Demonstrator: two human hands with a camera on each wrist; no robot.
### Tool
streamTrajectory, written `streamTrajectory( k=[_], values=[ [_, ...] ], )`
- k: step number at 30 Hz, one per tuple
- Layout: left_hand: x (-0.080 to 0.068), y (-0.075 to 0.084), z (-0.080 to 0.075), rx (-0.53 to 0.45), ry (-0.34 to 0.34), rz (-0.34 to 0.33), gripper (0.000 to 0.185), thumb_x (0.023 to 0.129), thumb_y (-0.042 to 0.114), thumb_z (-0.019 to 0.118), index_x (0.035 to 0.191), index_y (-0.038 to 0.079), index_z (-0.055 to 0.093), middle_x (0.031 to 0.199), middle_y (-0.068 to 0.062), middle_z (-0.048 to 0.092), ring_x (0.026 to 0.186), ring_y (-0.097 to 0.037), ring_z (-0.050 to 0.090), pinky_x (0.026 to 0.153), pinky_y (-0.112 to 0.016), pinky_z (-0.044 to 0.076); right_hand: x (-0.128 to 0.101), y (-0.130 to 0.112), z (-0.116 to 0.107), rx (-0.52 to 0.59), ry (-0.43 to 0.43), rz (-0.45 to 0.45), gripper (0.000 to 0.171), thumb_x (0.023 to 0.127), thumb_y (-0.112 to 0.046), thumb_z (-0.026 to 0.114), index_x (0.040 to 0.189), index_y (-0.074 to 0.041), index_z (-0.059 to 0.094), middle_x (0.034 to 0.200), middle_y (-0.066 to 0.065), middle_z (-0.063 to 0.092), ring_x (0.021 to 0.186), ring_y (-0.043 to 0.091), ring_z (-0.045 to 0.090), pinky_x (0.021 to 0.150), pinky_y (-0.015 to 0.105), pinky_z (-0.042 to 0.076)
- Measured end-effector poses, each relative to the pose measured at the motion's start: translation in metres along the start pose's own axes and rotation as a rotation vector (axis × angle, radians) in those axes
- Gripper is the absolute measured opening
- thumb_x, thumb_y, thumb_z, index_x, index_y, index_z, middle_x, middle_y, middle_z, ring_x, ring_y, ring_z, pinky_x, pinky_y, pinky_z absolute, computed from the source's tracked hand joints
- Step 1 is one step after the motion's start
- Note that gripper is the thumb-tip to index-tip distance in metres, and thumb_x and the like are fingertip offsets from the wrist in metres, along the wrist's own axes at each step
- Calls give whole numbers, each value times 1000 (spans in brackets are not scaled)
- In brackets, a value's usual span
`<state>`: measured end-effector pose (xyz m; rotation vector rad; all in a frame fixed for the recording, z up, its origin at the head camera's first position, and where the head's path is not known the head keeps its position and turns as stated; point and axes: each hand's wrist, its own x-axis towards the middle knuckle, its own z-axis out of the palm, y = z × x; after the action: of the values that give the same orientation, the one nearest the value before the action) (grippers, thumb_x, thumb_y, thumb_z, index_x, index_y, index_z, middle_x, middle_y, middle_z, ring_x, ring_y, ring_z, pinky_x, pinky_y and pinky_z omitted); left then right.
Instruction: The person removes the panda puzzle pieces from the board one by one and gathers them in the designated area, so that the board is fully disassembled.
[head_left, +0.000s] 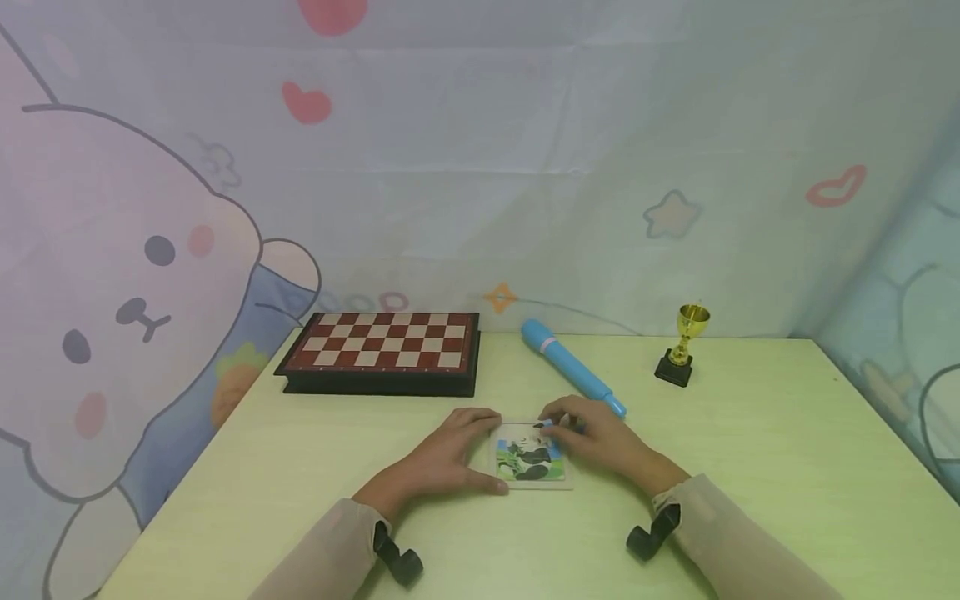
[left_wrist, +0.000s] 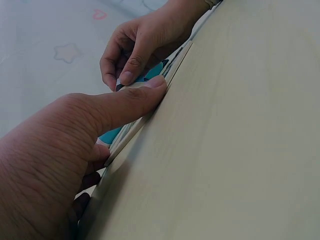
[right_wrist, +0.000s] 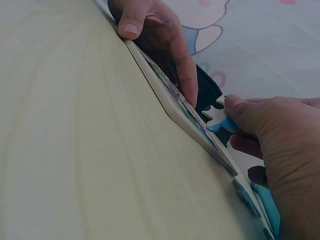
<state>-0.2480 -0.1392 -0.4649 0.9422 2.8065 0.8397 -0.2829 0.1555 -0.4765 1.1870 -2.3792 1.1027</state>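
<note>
A small square jigsaw puzzle (head_left: 528, 458) with a black-and-white panda picture lies on the table in a pale tray (head_left: 551, 487). My left hand (head_left: 446, 458) holds the tray from its left side, thumb at the near edge and fingers at the far left corner. Over the puzzle's upper right part, my right hand (head_left: 600, 437) pinches a puzzle piece (right_wrist: 217, 119) between thumb and fingers. This piece is white and blue with knobbed edges, and stands raised above the tray in the right wrist view. More dark-printed pieces (right_wrist: 246, 199) lie beside the tray, beneath the right hand.
A folded chessboard box (head_left: 382, 354) stands at the back left of the table (head_left: 300, 475). Behind the right hand lies a blue stick-like tube (head_left: 570, 365). Farther right stands a gold trophy cup (head_left: 684, 342) on a black base. A printed curtain (head_left: 480, 167) hangs behind.
</note>
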Motion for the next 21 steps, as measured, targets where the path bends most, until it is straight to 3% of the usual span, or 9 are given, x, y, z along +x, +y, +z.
streamTrajectory(
  k=[4, 14, 21],
  values=[
    [1, 1, -2, 5, -2, -3, 104, 71, 71, 77, 153, 16, 44, 156, 2, 38, 146, -19, 28, 117, -47, 31, 2, -1, -1, 5, 30, 4, 17, 92, -20, 76, 109, -23, 72, 97, -14, 70, 82, 5, 62, 69, 29, 54],
    [-1, -2, -1, -11, -8, -13, 106, 70, 73, 77, 153, 16, 43, 157, 2, 37, 147, -20, 27, 117, -48, 30, 4, -7, -1, 17, 62, -80, 17, 91, -12, 76, 106, -18, 72, 97, -11, 71, 85, 6, 64, 74, 33, 57],
    [1, -3, 2, -7, -7, -3, 105, 71, 72, 77, 153, 15, 44, 156, 4, 36, 146, -19, 27, 118, -47, 30, -11, -5, -17, 54, 107, 8, 18, 91, -13, 76, 105, -23, 71, 93, -11, 71, 81, 5, 65, 70, 29, 56]
  ],
)
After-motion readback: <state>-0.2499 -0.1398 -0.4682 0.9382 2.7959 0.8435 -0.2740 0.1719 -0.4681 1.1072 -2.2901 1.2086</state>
